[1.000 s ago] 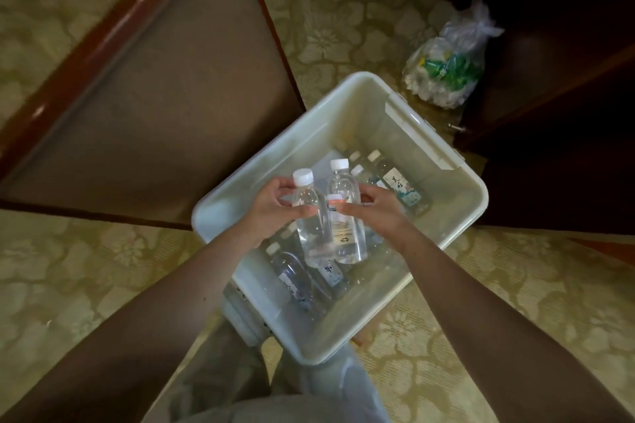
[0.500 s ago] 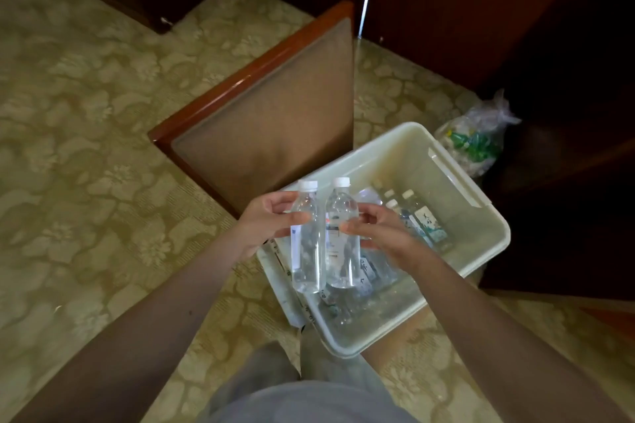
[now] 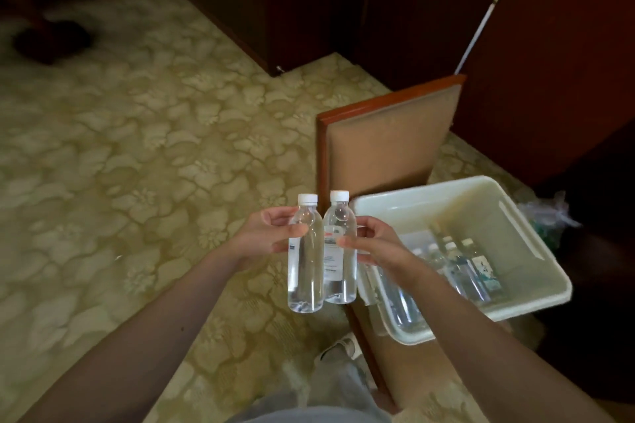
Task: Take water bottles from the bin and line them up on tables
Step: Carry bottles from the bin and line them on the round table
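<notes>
Two clear water bottles with white caps are held upright and side by side, touching, above the carpet [image 3: 137, 165] and just left of the bin. The left hand [image 3: 271, 233] grips the left bottle [image 3: 305, 268] round its upper body, thumb across the front and fingers behind; the right hand [image 3: 374, 247] clasps the right bottle [image 3: 340, 261] in the same way, its thumb lying over the label. The bin [image 3: 426, 189] is a pale, cream-coloured plastic tub, and it rests on what looks like the padded seat of a chair whose tan upholstered back [image 3: 388, 144] is framed in reddish wood. Several more bottles [image 3: 470, 271] lie on their sides along the tub's floor; their exact number cannot be made out. The carpet is beige-gold with a large floral pattern and covers most of the floor in view. Dark red-brown wood panelling [image 3: 549, 62] closes off the far side and the right of the room, and a thin white rod [image 3: 488, 7] leans against it behind the chair. A crumpled clear plastic bag [image 3: 546, 216] with something green inside sits on the floor beyond the tub's right rim. A dark, blurred shape [image 3: 51, 41] lies on the carpet at the upper left. Grey trousers [image 3: 326, 398] and a light-coloured shoe [image 3: 340, 347] show at the bottom edge.
</notes>
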The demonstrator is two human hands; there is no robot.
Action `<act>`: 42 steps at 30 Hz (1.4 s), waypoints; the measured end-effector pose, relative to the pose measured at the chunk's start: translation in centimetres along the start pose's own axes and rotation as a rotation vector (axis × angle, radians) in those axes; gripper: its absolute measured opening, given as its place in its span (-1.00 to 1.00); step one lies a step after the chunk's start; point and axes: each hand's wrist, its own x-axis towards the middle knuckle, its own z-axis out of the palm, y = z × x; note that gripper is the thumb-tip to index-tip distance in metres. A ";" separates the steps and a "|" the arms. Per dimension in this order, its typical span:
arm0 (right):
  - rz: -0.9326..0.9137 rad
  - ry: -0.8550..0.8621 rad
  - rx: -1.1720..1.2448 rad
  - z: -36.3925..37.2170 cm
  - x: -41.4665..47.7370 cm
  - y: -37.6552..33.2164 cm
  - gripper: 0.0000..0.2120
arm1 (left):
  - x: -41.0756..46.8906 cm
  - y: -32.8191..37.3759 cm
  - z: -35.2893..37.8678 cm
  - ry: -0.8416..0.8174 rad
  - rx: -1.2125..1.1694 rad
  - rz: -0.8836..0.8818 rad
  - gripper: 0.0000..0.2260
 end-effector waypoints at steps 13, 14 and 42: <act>-0.144 -0.303 -0.193 18.8 -0.6 -6.1 -0.53 | -14.2 -0.3 -15.8 0.303 -0.104 0.200 -0.46; -0.151 -0.322 -0.204 20.1 -0.5 -6.5 -0.54 | -15.1 -0.4 -16.8 0.325 -0.117 0.207 -0.52; -0.242 -0.737 -0.434 45.5 22.4 -25.5 -0.47 | -9.3 9.9 -41.7 0.787 -0.262 0.323 -0.44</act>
